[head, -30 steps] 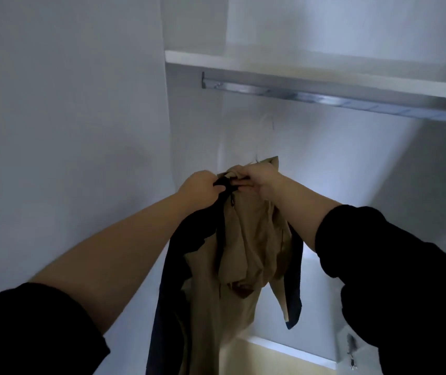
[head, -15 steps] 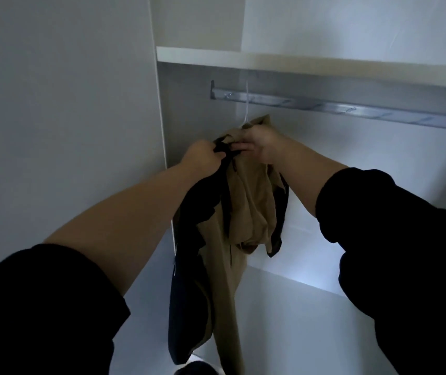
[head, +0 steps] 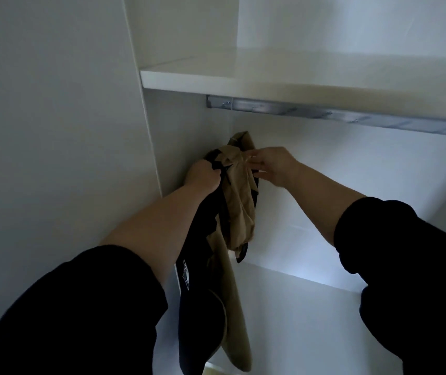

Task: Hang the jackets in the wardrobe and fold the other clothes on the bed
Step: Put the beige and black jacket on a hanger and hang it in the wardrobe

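The tan-and-dark jacket (head: pixel 239 209) is being held under the rail (head: pixel 324 113), its dark collar edge clamped in the left grip (head: pixel 202 175). The right grip (head: pixel 273 165), pinched on the collar half a second ago, is now being spread, fingertips just touching tan fabric. Below the left grip a white patch (head: pixel 186 276) is showing, its writing unreadable.

No words or numbers can be read; the small white patch (head: pixel 186 274) on the dark jacket (head: pixel 197 307) is too blurred.
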`<state>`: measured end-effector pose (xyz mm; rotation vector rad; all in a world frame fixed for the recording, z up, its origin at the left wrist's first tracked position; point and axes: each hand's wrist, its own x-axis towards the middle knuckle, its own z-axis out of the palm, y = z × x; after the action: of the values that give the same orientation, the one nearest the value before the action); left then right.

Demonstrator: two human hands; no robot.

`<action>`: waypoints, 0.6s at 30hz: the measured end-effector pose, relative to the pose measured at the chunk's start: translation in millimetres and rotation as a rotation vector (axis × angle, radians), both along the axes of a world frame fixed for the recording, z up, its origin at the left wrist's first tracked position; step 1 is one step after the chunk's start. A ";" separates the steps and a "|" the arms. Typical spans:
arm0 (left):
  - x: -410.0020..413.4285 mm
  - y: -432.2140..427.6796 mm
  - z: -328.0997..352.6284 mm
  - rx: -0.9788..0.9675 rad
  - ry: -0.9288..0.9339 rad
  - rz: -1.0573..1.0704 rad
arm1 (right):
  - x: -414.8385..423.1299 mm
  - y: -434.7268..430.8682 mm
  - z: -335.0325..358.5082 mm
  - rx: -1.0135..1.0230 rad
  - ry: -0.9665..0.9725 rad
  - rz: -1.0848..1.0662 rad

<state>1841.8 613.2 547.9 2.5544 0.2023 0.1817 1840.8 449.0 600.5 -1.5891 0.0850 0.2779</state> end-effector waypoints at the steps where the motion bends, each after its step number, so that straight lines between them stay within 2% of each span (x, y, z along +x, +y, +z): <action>1: -1.7 0.0 -5.4 0.011 0.010 0.005 | -3.4 -2.1 -1.7 0.003 0.015 0.001; 12: -56.1 -20.5 -27.3 0.058 0.120 0.114 | -62.4 -51.4 -27.1 -0.176 0.043 -0.067; 18: -127.0 -41.4 -41.5 0.003 -0.025 0.137 | -112.0 -68.8 -49.3 -0.321 -0.115 -0.071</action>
<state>1714.7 571.8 506.3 2.5408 0.3674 0.2661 1728.8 380.3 551.1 -1.9132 0.1004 0.1200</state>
